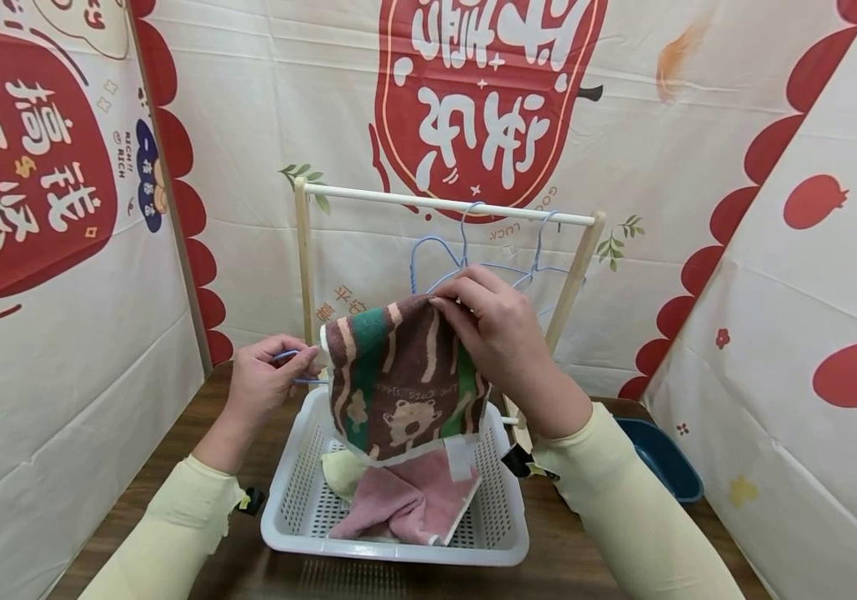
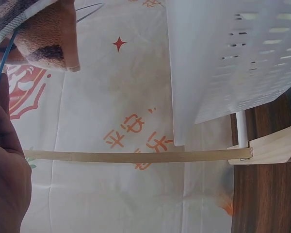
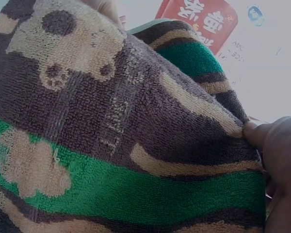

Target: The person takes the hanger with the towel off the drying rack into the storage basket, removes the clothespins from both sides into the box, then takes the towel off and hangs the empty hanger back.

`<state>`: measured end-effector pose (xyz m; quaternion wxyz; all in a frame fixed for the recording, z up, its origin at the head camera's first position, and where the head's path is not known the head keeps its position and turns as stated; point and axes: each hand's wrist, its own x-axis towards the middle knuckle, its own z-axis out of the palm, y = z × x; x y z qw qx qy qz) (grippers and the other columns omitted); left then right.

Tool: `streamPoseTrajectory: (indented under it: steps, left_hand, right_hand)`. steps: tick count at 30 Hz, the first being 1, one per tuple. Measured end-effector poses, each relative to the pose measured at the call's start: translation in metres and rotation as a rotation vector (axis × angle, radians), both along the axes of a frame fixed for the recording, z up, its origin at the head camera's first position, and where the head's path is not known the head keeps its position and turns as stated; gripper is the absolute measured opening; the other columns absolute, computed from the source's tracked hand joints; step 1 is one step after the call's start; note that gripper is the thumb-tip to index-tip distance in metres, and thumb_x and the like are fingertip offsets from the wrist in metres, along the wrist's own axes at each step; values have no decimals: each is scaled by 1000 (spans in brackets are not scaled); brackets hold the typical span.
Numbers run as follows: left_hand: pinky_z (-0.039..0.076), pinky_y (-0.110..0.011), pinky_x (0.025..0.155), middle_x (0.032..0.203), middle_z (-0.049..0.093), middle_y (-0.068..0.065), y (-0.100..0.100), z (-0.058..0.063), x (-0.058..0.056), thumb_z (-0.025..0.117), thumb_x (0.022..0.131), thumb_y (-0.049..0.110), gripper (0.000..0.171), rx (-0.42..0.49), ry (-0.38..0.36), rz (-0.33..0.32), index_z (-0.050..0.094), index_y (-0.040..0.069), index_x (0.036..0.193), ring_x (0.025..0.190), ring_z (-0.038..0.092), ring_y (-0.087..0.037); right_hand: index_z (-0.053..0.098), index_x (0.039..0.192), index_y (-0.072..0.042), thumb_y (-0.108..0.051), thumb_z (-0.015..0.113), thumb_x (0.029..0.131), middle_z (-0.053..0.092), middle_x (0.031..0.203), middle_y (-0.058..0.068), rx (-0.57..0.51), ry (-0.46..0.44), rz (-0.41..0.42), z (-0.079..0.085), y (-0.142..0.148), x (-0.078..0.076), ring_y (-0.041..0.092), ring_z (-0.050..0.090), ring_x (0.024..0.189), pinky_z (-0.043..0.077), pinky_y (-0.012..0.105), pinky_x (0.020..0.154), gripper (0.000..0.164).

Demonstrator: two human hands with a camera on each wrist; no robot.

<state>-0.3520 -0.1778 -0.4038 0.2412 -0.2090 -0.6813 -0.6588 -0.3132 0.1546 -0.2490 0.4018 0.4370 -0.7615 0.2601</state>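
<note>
My left hand [image 1: 269, 375] pinches a blue wire hanger [image 2: 5, 63] by one end, left of a small towel. The towel [image 1: 406, 375], brown with green bands, tan wavy stripes and a bear motif, hangs over the white basket [image 1: 394, 550]. My right hand [image 1: 502, 333] pinches its top edge between thumb and fingers. In the right wrist view, the thumb presses the towel [image 3: 106, 126] close to a fold. Most of the hanger is hidden behind the cloth. Below, a pink towel [image 1: 398, 500] and a pale yellow-green cloth [image 1: 342, 473] lie in the basket.
Behind the basket stands a wooden rack with a white bar [image 1: 398, 197]. Blue hangers [image 1: 539, 242] hang towards its right end. A dark teal basin [image 1: 657, 458] sits at the right on the brown table [image 1: 196, 442]. Printed cloth walls [image 1: 248, 100] enclose the table.
</note>
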Motion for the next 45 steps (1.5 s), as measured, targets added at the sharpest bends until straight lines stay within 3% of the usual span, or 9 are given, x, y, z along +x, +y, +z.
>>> streamPoseTrajectory:
  steps: [22,32,39,45]
  left_hand:
    - [55,-26,49,81,78,-7,1,0,0,79,103,3,11,3,-26,-7,75,-7,98,58,63,-11]
    - [54,-22,50,82,78,-7,2,1,-1,80,102,5,13,3,-41,-16,76,-7,100,59,64,-13]
    - [53,-23,48,80,78,-7,2,2,-1,81,102,5,14,3,-31,4,76,-7,98,57,63,-11]
    - [53,-23,49,81,78,-11,2,3,0,81,102,5,13,-11,-28,13,76,-8,100,58,63,-12]
  right_hand:
    - [76,111,1,-7,76,106,67,102,14,-136,91,-83,9,3,0,23,59,84,50,32,72,10]
    - [77,109,2,-8,75,107,67,100,14,-268,53,-19,13,3,1,20,58,82,49,24,69,10]
    - [79,111,1,1,75,104,70,102,13,-392,16,63,17,3,7,20,61,82,51,21,70,8]
    - [78,113,1,1,71,107,70,105,11,-460,-77,121,16,3,13,20,67,85,57,23,74,10]
